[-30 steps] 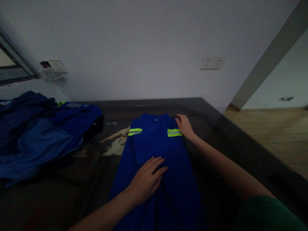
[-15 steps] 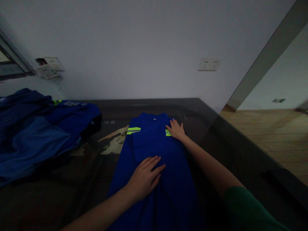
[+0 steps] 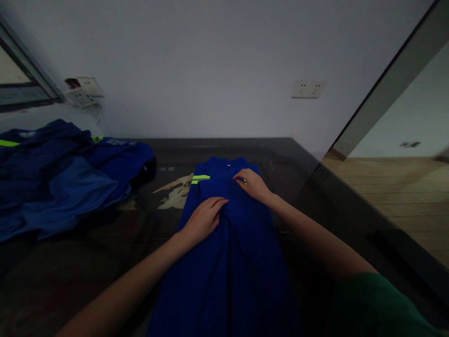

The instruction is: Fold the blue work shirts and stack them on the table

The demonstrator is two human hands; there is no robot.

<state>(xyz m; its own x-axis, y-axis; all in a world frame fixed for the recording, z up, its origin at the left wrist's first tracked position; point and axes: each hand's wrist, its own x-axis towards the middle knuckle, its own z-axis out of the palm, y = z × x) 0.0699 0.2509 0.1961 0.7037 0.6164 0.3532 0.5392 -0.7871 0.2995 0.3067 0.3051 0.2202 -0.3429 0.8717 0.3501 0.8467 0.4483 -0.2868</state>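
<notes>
A long blue work garment [image 3: 245, 243] lies flat on the dark table, collar at the far end, with a small pale label there and yellow-green reflective strips at chest height. One folded-in part, perhaps a sleeve, lies across its upper middle. My left hand [image 3: 205, 217] rests on the cloth just below that fold, fingers stretched out close together. Near the right-hand strip, which it mostly covers, is my right hand [image 3: 253, 185]. Its fingers are bent and point left, thumb apart, touching or just above the cloth; I see nothing gripped in them.
A heap of crumpled blue clothes [image 3: 66, 182] occupies the table's left side. The dark table [image 3: 294, 173] has a printed picture under the garment's left edge and meets a wall with sockets [image 3: 307, 89]. A dark flat object [image 3: 410, 257] lies at the right edge, beside a wooden floor [image 3: 389, 187].
My left hand has slid away from me up the garment. My right hand has turned from lying spread at the right strip to bent fingers pointing left. The view has shifted slightly.
</notes>
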